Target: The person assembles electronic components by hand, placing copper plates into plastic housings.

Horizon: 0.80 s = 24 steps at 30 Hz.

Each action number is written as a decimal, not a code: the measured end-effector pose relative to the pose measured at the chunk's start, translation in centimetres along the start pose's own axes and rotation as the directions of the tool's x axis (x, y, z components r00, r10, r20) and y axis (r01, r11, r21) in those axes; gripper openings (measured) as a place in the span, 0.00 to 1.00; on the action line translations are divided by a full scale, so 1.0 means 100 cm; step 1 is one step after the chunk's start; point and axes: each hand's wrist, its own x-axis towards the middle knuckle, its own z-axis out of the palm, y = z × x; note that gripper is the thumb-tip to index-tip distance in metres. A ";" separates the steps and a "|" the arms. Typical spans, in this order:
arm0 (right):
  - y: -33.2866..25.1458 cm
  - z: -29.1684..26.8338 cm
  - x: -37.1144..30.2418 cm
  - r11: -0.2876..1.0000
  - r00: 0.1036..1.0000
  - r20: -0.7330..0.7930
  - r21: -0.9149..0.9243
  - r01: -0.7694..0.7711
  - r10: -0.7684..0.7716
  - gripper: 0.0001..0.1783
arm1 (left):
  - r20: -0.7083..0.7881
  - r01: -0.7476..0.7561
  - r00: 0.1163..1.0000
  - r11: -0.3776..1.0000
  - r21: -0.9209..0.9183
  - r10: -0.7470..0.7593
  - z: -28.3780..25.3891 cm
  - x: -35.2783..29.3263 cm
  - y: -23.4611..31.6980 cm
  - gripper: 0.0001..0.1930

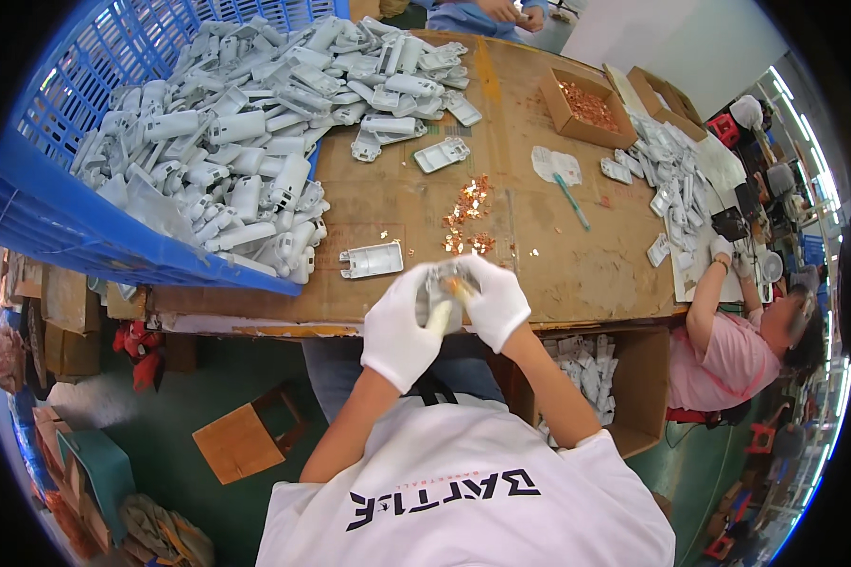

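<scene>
Taking twelve o'clock as straight ahead of the hands, the left hand point(402, 326) and right hand point(494, 300), both white-gloved, were curled inward over the table's near edge, with a pale grey piece point(433, 283) between them. The left was closed around its left side and the right was bent, nearly closed, at its right side; a coppery bit showed by the right fingertips, but whether they pinched it could not be told. At twelve o'clock, just beyond, lay scattered copper flakes point(468, 213), with a lone casing point(371, 260) near at ten. From nine to eleven the rim of a blue crate point(132, 250), piled with a heap of casings point(246, 132), closed off that side, the heap spilling toward the middle. The widest bare stretch of the cardboard-covered table point(586, 269) opened from one to three o'clock, broken by a pen point(571, 201) toward two. Farther out, an open box point(584, 130) of copper bits stood at one, and more casings point(667, 170) bounded the room at two.
</scene>
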 end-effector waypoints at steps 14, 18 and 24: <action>0.009 -0.025 -0.007 0.989 0.990 -0.097 -0.121 0.086 -0.098 0.11 | 0.176 -0.092 0.980 0.996 0.002 0.090 0.028 0.038 0.002 0.09; 0.012 -0.036 0.011 0.990 0.996 -0.084 -0.129 -0.048 0.038 0.13 | 0.174 -0.126 0.978 0.991 0.037 0.118 0.046 0.062 -0.002 0.09; 0.024 -0.039 0.038 0.970 0.981 -0.183 -0.220 -0.104 0.064 0.16 | 0.063 -0.147 0.988 0.979 0.141 0.139 0.081 0.092 -0.003 0.08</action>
